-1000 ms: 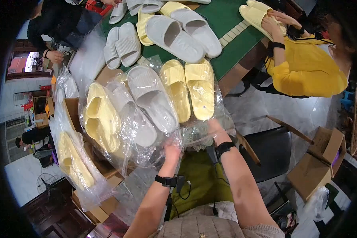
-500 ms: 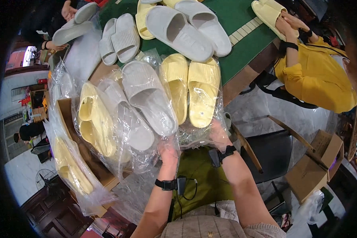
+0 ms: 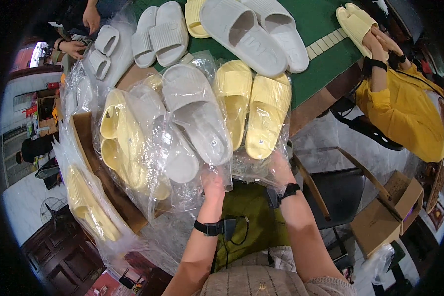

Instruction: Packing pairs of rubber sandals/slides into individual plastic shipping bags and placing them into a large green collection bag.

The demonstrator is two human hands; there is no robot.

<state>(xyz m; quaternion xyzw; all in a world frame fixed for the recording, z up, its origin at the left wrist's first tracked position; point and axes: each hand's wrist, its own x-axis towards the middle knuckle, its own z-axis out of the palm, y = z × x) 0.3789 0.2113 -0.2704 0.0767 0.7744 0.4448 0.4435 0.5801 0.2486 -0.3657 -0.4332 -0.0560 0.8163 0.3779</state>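
A pair of yellow slippers [image 3: 264, 118] lies side by side in a clear plastic bag [image 3: 251, 170], soles toward me. My left hand [image 3: 213, 182] is at the bag's near left corner, and my right hand [image 3: 281, 170] is at its near right corner. Both hands appear closed on the bag's near edge, with fingertips partly hidden by plastic and slippers. Close to my left hand lies a bagged pair of grey slippers [image 3: 195, 113]. Further left is a bagged yellow pair [image 3: 121, 143], stacked against the grey ones.
Loose grey slippers [image 3: 246, 34] lie on the green tabletop [image 3: 325, 64]. A cardboard box [image 3: 91, 148] with bagged slippers stands left. At right are a black chair [image 3: 333, 197] and open carton [image 3: 385, 217]. A person in yellow [image 3: 399, 108] handles yellow slippers; another person's hands [image 3: 74, 49] are far left.
The table, slippers and bag have shifted slightly right in view, with my hands still at the bag's near corners. The far-left person has put down a grey pair.
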